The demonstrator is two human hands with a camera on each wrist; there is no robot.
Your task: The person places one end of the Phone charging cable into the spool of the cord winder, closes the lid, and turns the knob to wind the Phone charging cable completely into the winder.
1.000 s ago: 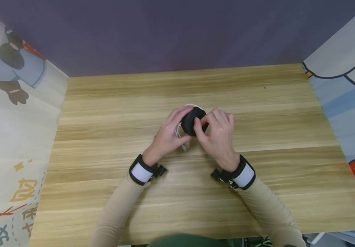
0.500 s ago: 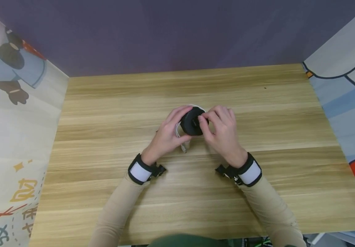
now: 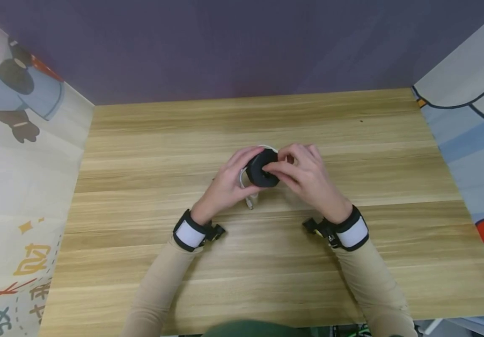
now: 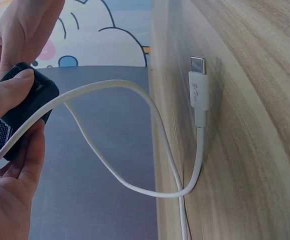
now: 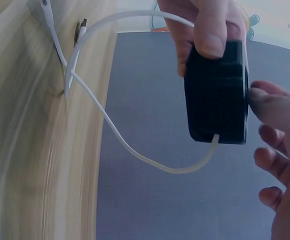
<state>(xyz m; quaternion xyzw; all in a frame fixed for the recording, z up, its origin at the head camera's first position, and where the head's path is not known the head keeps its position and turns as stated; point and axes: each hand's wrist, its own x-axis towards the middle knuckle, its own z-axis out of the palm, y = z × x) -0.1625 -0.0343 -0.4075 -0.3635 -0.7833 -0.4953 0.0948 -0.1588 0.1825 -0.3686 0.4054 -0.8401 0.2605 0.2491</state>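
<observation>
A black octagonal cable winder (image 3: 259,171) with a round centre is held above the table. My left hand (image 3: 227,180) grips it by its edges, thumb below and fingers above in the head view. My right hand (image 3: 309,175) has its fingertips at the winder's centre, apparently pinching a small dark knob there; in the right wrist view those fingertips (image 5: 265,102) meet the face of the winder (image 5: 217,95). A white charging cable (image 4: 130,185) comes out of the winder and loops down. Its USB-C plug (image 4: 199,90) lies near the wooden surface.
The wooden table (image 3: 162,140) reaches a dark blue-grey back wall (image 3: 246,47). Cartoon-printed panels stand at the left (image 3: 18,164) and right (image 3: 473,154). Black straps (image 3: 191,231) with small cameras circle both wrists.
My right hand has turned at the winder's centre, its wrist swinging outward to the right and its fingers changing position. My left hand keeps its grip with hardly any motion.
</observation>
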